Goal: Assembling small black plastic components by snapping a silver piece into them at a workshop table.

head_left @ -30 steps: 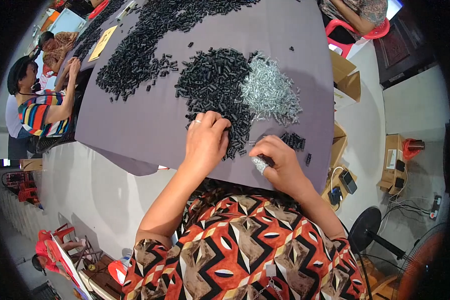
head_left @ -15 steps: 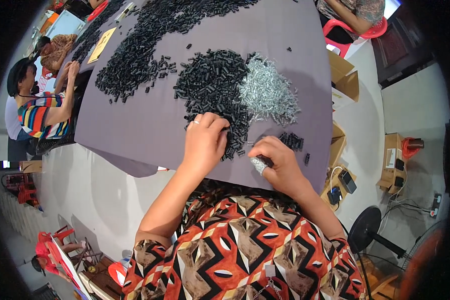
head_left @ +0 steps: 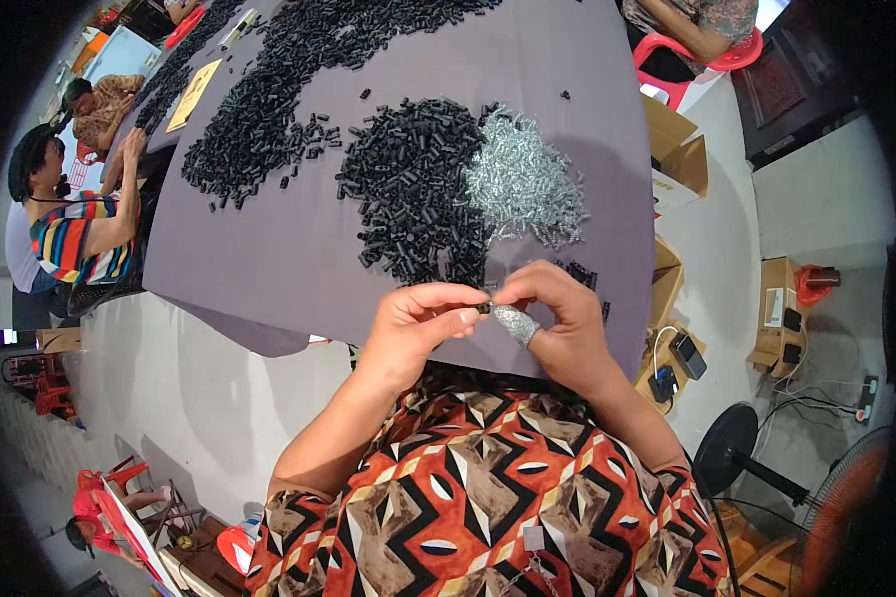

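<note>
In front of my body, both hands meet just over the table's near edge. My left hand (head_left: 418,323) pinches a small black cylinder (head_left: 483,307) between thumb and fingers. Against its end, the fingertips of my right hand (head_left: 567,313) are pressed together. A glittering lump of small silvery pieces (head_left: 516,324) shows under the right fingers; single pieces in it are too small to tell apart. Just beyond my hands lies a heap of black cylinders (head_left: 413,179). Touching its right side is a pile of thin silvery pieces (head_left: 528,179).
A grey-purple cloth covers the table (head_left: 269,259). More black cylinders (head_left: 244,139) spread along its far left, near a yellow card (head_left: 193,96). Several people sit around it, one in a striped shirt (head_left: 85,234). Cardboard boxes (head_left: 675,149) and a black fan (head_left: 727,453) stand at the right.
My left hand has come back from the black heap to my right hand, now with a black cylinder in its fingers. The right hand has turned slightly, its fingertips meeting the left's.
</note>
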`<state>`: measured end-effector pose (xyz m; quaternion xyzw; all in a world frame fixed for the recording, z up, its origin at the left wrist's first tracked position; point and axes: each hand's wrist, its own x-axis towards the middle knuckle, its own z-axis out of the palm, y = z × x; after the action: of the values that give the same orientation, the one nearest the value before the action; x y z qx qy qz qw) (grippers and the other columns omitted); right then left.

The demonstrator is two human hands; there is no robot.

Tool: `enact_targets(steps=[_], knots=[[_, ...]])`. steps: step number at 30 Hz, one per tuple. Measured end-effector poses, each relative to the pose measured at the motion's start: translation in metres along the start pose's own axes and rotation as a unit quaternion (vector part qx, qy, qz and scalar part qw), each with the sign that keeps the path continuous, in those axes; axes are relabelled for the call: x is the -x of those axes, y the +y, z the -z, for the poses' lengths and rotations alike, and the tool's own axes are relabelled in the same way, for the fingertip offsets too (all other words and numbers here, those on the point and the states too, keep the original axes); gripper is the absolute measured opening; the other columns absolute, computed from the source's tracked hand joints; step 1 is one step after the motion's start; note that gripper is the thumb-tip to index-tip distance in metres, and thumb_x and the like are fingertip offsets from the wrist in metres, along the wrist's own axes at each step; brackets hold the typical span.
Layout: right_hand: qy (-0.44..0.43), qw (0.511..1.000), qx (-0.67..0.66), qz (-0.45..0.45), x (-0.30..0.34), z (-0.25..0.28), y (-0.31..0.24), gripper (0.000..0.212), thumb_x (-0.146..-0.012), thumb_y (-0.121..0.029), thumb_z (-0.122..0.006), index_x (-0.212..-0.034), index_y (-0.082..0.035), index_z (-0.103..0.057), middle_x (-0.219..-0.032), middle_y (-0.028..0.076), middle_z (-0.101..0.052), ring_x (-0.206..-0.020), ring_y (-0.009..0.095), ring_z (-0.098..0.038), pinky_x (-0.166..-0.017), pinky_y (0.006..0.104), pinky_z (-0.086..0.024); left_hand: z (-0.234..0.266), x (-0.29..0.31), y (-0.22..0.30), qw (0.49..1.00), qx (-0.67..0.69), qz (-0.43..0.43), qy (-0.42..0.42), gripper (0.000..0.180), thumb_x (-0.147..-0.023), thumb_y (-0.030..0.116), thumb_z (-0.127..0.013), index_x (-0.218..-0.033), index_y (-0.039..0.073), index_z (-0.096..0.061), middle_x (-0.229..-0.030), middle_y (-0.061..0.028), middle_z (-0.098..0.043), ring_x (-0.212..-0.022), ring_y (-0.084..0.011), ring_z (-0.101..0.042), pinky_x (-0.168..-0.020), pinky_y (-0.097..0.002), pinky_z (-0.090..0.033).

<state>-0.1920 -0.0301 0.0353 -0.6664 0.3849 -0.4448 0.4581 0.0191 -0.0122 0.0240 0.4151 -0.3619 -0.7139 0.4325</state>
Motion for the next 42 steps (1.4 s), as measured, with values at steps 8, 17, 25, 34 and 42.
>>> enact_targets(steps=[8,17,25,34,42], knots=[[-0.085,0.996,0.034,-0.016,0.006,0.003,0.004,0.022,-0.078,0.005,-0.067,-0.099,-0.003,-0.067,-0.092,0.008,-0.065,-0.082,0.018,-0.066,-0.073,0.0292,-0.052,0.001,0.006,-0.015,0.999,-0.051,0.012,-0.008,0.020,-0.093,0.001,-0.068,-0.112,0.000,-0.072,-0.103,-0.0040,-0.072,-0.090,-0.0086,-0.065,-0.081,-0.0246,-0.053],[-0.218,0.969,-0.017,-0.115,0.013,0.010,0.006,0.020,-0.078,0.002,-0.069,-0.097,-0.004,-0.069,-0.086,0.004,-0.065,-0.081,0.016,-0.063,-0.069,0.0283,-0.048,0.000,0.030,-0.027,0.986,-0.131,0.064,-0.087,0.015,-0.097,0.002,-0.062,-0.111,-0.002,-0.067,-0.093,-0.0012,-0.068,-0.085,-0.0078,-0.064,-0.078,-0.0242,-0.052],[-0.082,0.993,0.075,0.047,0.038,-0.021,0.018,0.032,-0.082,0.001,-0.067,-0.112,-0.009,-0.070,-0.091,0.009,-0.062,-0.084,0.028,-0.063,-0.072,0.0349,-0.051,0.009,0.031,-0.037,0.991,-0.060,0.094,-0.075,0.019,-0.102,0.007,-0.055,-0.117,-0.001,-0.062,-0.099,-0.0035,-0.069,-0.082,-0.0088,-0.064,-0.078,-0.0241,-0.053],[-0.162,0.986,0.039,0.001,0.027,-0.009,0.015,0.037,-0.087,-0.003,-0.067,-0.124,-0.009,-0.067,-0.098,0.011,-0.064,-0.089,0.026,-0.064,-0.078,0.0353,-0.051,0.008,0.036,-0.038,0.999,-0.020,0.040,-0.015,0.016,-0.101,0.007,-0.058,-0.114,0.000,-0.065,-0.098,-0.0039,-0.071,-0.077,-0.0068,-0.062,-0.073,-0.0217,-0.052],[-0.123,0.950,0.278,0.074,0.002,-0.022,0.028,0.032,-0.072,0.002,-0.067,-0.103,-0.003,-0.066,-0.100,0.013,-0.062,-0.092,0.033,-0.064,-0.076,0.0397,-0.053,0.010,0.037,-0.036,0.996,-0.065,0.023,0.049,0.021,-0.101,0.006,-0.058,-0.118,-0.001,-0.066,-0.101,-0.0070,-0.073,-0.077,-0.0071,-0.062,-0.074,-0.0226,-0.053]])
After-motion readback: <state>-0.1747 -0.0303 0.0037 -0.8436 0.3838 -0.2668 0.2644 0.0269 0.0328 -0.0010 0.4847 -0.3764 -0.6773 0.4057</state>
